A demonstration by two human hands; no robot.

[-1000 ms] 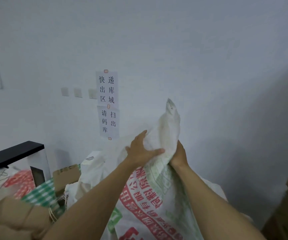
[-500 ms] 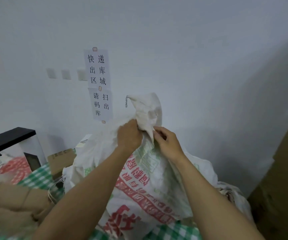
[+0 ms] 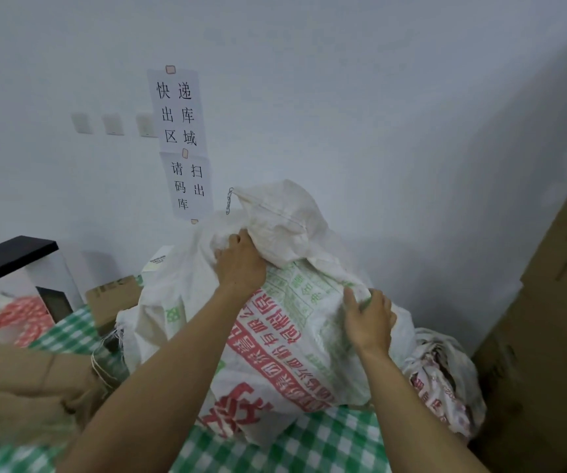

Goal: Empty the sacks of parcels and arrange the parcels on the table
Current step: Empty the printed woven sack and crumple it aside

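At the far left a brown burlap sack (image 3: 19, 387) is lying slumped on the table (image 3: 326, 445), which is wearing a green-and-white checked cloth. Behind it a cardboard box (image 3: 114, 295) is sitting near the wall, and two paper signs (image 3: 181, 138) are hanging on the wall above. The left hand (image 3: 241, 264) is reaching up to the bunched upper part of the big white woven sack (image 3: 275, 353), its fingers curling into the fabric and gripping it just under the stitched end that is flopping over. That sack, printed in red and green, is standing bulging in the middle of the table. The right hand (image 3: 369, 319) is clutching a fold on the sack's right shoulder, thumb and fingers closing over the cloth. Just to the right a second printed sack (image 3: 442, 380) is slumping beside a tall cardboard carton (image 3: 548, 336).
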